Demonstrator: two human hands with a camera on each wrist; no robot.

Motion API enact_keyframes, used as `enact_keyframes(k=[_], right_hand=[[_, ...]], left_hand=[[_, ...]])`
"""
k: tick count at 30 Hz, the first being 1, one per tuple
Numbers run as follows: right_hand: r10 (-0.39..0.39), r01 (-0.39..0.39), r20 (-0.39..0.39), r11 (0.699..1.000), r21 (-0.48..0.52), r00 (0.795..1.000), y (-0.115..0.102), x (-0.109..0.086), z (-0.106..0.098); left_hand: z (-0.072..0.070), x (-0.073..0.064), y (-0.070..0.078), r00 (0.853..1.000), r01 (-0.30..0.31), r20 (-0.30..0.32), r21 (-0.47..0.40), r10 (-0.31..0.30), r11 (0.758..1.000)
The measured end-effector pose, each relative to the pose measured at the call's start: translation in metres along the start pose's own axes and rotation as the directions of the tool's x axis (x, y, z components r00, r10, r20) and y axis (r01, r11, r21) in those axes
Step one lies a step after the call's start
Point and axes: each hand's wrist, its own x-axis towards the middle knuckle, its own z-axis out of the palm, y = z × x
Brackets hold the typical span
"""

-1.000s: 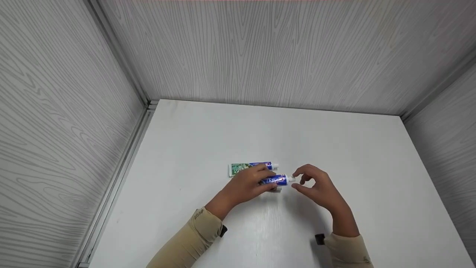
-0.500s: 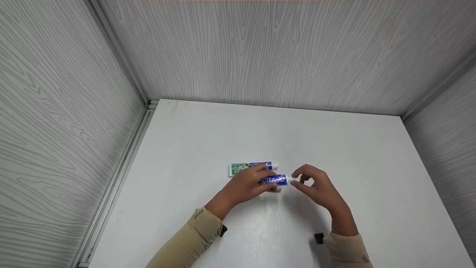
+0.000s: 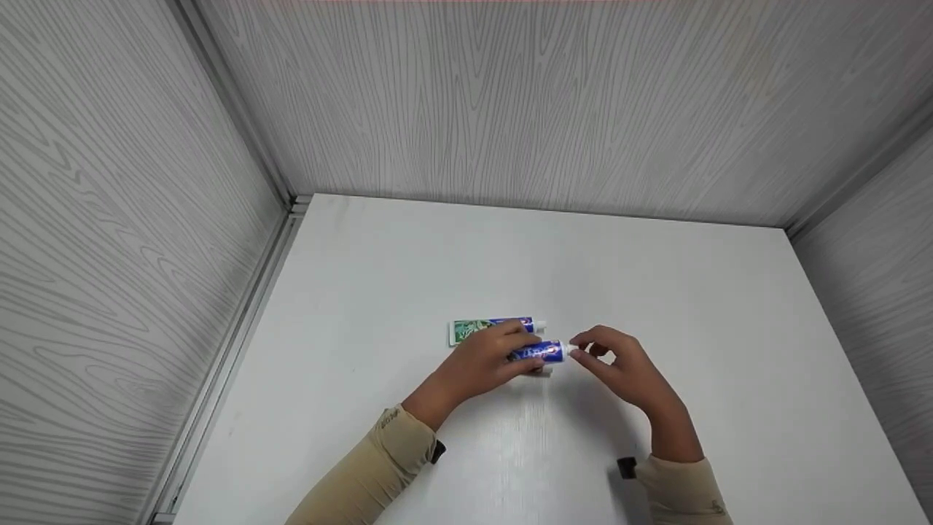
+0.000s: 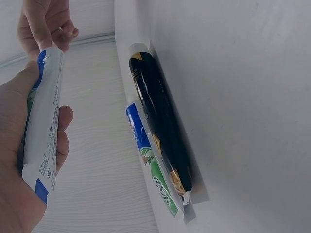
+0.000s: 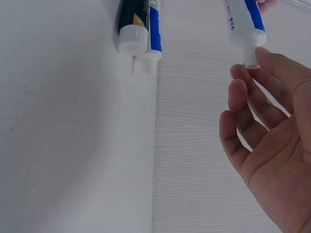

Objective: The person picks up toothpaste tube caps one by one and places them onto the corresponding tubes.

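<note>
My left hand [image 3: 477,364] grips a blue-and-white toothpaste tube [image 3: 543,352] around its body, above the table, with its capped end pointing right. In the left wrist view the tube's white printed back [image 4: 46,116] faces the camera. My right hand [image 3: 623,368] pinches the white cap [image 5: 250,58] between thumb and index finger, its other fingers loosely curved. A green-and-blue toothpaste tube [image 3: 470,331] lies on the table, partly covered by the left hand in the head view. Alongside it lies a dark tube with gold marks and a white cap [image 4: 163,116], mostly hidden from the head view.
The white table [image 3: 401,248] is bounded by grey wood-grain panels at the back [image 3: 510,102] and on both sides. A metal frame strip [image 3: 240,335] runs along the left edge.
The right thumb and index finger have come together on the tube's cap, and that hand has shifted slightly. The left hand and the lying tubes have stayed in place.
</note>
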Motion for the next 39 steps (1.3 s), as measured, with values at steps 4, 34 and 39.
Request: enact_keyframes(k=[4, 34, 39], right_hand=[[0.008, -0.008, 0.005, 1.000, 0.004, 1.000, -0.0002, -0.0001, -0.0002], [-0.045, 0.045, -0.010, 0.999, 0.019, 0.999, 0.0000, -0.0008, -0.0016], [-0.013, 0.013, 0.026, 0.999, 0.034, 1.000, 0.0001, -0.0011, -0.0018]], left_hand=[[0.0000, -0.0005, 0.0001, 1.000, -0.004, 0.000, 0.012, 0.004, 1.000], [-0.0014, -0.0027, 0.0025, 1.000, 0.007, 0.018, 0.013, -0.008, 1.000], [-0.0010, -0.0028, 0.0027, 1.000, 0.012, 0.015, 0.004, -0.012, 1.000]])
